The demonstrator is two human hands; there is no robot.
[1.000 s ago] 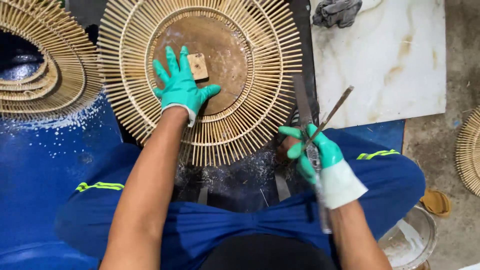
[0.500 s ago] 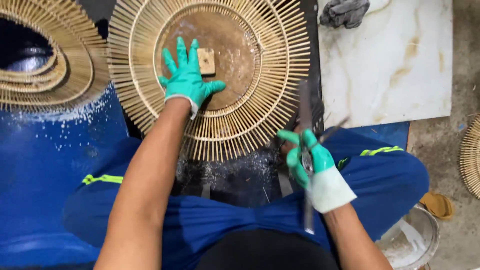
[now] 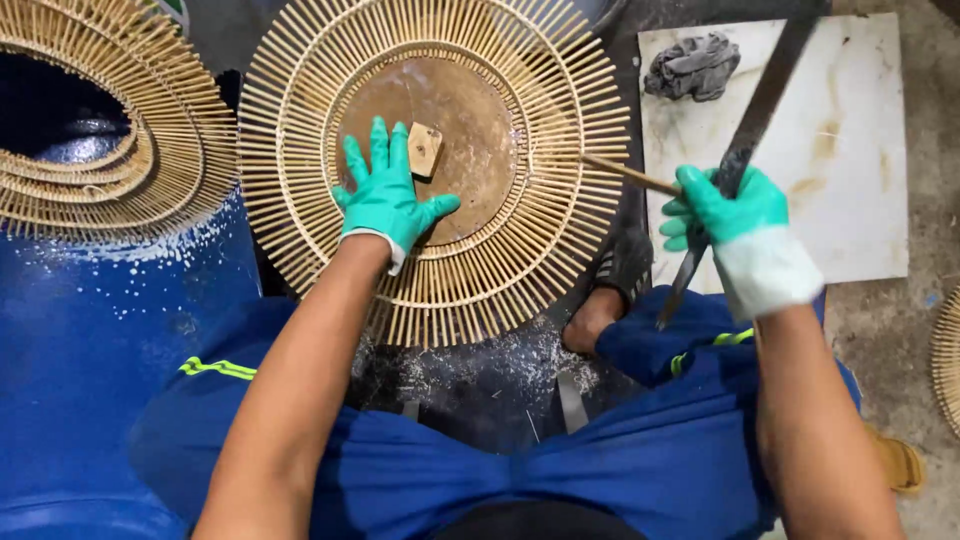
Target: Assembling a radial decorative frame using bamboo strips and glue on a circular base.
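Here the left hand [image 3: 388, 200] lies flat, fingers spread, steadying the round bamboo frame [image 3: 435, 160]; the right hand [image 3: 722, 208] is clenched around a long blade [image 3: 752, 125] and a thin stick [image 3: 625, 173].

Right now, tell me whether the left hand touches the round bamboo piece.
Touching: the head view shows the left hand pressed flat on the round bamboo piece.

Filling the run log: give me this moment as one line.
left hand: flat on round bamboo frame, by wooden block | right hand: grips long blade and thin stick | grey rag on white board
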